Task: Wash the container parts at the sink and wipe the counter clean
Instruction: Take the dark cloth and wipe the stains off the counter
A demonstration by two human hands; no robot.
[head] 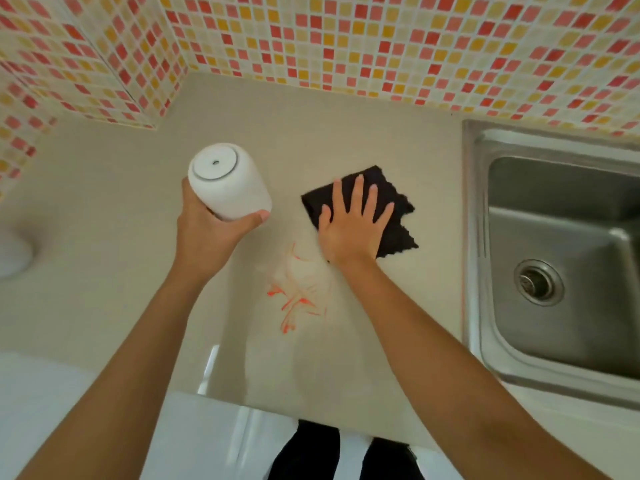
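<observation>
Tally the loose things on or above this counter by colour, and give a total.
White: 2, the container held in the left hand and a blurred object at the counter's left edge.
Black: 1, the cloth under the flat right hand.
Total: 3.

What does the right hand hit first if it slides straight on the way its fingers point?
Probably nothing before the tiled wall. The right hand lies flat on the dark cloth, fingers aimed up-frame toward the wall; only bare counter shows between. The sink lies off to its right.
</observation>
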